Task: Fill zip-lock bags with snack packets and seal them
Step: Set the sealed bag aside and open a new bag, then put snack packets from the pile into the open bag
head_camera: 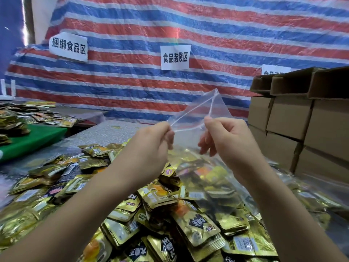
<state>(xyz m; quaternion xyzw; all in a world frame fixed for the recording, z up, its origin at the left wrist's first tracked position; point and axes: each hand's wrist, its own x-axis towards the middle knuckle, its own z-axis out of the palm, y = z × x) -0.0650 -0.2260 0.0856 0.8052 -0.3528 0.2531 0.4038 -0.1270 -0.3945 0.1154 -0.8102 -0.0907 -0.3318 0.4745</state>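
Note:
I hold a clear zip-lock bag [196, 114] up in front of me over the table. My left hand [151, 146] pinches one lip of the bag's mouth and my right hand [230, 140] pinches the other, so the mouth gapes between them. The bag's body hangs down below my right hand, and gold packets show through it; whether they lie inside it or under it I cannot tell. A large heap of gold snack packets [170, 214] covers the table under my forearms.
Stacked cardboard boxes [302, 118] stand at the right edge. A green board [35, 137] with more packets lies at the left. A striped red, white and blue tarpaulin [188, 31] with paper signs hangs behind the table.

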